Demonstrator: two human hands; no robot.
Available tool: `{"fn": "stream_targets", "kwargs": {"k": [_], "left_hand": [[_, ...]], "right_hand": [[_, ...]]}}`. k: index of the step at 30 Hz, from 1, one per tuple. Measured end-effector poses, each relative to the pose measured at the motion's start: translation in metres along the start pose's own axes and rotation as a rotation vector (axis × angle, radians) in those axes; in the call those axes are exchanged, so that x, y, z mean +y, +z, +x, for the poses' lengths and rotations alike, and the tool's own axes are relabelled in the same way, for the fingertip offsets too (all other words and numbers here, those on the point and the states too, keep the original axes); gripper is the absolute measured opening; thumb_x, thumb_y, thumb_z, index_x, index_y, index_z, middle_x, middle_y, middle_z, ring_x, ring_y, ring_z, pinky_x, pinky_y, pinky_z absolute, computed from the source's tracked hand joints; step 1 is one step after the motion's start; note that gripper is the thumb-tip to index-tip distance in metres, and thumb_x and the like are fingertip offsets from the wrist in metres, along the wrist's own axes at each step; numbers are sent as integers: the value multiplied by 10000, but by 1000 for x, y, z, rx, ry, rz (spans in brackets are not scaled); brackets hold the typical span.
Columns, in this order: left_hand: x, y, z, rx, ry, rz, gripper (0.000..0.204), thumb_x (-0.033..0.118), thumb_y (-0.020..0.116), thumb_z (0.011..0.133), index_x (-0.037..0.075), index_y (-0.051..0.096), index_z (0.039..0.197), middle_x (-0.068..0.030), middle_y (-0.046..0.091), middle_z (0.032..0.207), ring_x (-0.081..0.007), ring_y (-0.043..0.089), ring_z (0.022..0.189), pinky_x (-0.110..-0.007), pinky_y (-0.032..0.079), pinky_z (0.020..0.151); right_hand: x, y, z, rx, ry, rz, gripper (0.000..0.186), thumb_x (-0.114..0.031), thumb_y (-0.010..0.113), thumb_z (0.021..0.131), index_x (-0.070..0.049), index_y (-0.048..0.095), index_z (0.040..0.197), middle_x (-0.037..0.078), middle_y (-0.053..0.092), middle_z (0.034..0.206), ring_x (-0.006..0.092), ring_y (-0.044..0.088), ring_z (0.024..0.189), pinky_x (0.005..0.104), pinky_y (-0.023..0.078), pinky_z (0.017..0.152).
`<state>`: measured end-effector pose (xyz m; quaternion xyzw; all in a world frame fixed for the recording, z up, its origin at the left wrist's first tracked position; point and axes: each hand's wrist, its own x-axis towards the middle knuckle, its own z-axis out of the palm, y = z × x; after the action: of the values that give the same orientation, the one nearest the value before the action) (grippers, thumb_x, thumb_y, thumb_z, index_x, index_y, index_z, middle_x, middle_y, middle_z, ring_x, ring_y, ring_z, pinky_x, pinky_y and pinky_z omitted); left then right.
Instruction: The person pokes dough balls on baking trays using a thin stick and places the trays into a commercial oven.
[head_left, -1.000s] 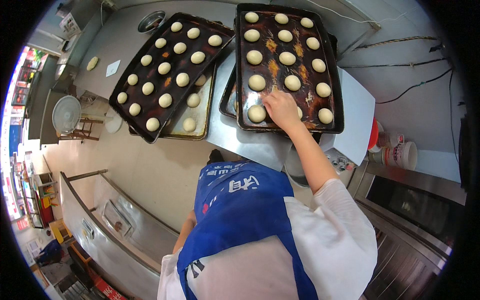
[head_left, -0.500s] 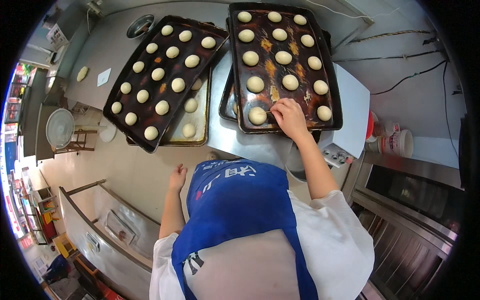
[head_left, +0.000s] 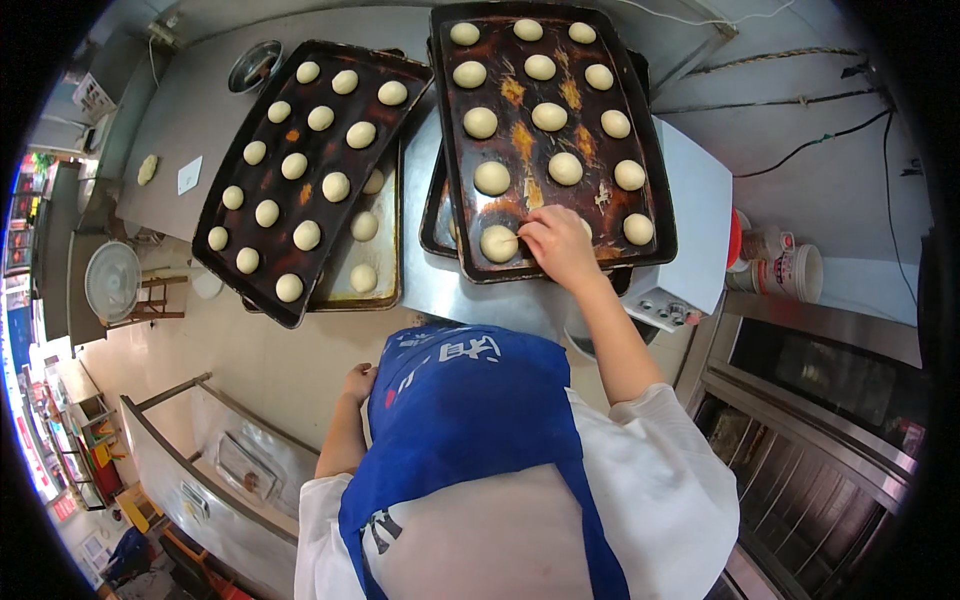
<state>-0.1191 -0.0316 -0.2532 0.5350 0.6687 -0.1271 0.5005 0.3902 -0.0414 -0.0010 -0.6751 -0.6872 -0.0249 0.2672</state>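
Note:
Over the near edge of the right dark baking tray (head_left: 660,190), my right hand (head_left: 562,245) is closed in a pinch on a thin pale stick, like a toothpick (head_left: 521,237). Its tip meets the round dough ball (head_left: 499,243) at the tray's near left corner. The hand partly covers another ball in that row. Several more pale balls stand in rows on this tray. My left hand (head_left: 360,382) hangs low beside the blue apron (head_left: 470,400), apart from the trays. Its fingers are mostly hidden at the apron's edge.
A second dark tray (head_left: 285,215) of dough balls lies slanted at left, across a lighter tray (head_left: 385,235) with more balls. A metal bowl (head_left: 255,66) and a white card (head_left: 190,175) are on the grey table. An oven (head_left: 820,370) stands at right, near white buckets (head_left: 795,272).
My left hand has drawn in against the apron. The whole view has shifted a little; my right hand still has the stick at the same dough ball.

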Motion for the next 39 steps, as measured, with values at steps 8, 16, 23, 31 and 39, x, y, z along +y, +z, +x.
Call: {"fn": "stream_targets", "kwargs": {"k": [8,16,23,31,39], "left_hand": [[38,2,-2,16,101,49,472,357,566,875,56,579,1237,-184,647,1123,-295,623,1051,-363,467,932],[59,6,-10,-15,91,136,472,372,561,880,58,580,1232,-187,644,1128,-299,617,1059,-363,463,936],[61,4,-1,-20,132,149,469,372,563,879,61,581,1230,-183,638,1142,-295,610,1075,-361,459,940],[77,1,-10,-42,131,165,483,355,565,877,30,571,1235,-199,638,1132,-307,611,1070,-359,455,944],[82,0,-17,-36,144,156,485,358,566,875,23,574,1226,-221,642,1108,-317,617,1058,-365,461,936]], "right_hand": [[77,-22,12,200,300,-287,46,-112,697,737,-101,671,774,34,596,834,245,577,828,382,457,731],[83,-16,18,120,289,-381,36,-122,685,733,-103,667,757,31,590,818,239,575,822,378,456,737],[80,-13,24,176,338,-386,29,-142,665,756,-113,666,759,32,608,795,238,583,810,379,453,738],[99,-31,13,220,453,-352,38,-140,683,756,-112,678,780,53,644,827,274,599,824,403,464,727],[105,-21,4,141,483,-298,30,-127,675,757,-102,682,772,79,630,791,291,601,799,407,484,724]]}}
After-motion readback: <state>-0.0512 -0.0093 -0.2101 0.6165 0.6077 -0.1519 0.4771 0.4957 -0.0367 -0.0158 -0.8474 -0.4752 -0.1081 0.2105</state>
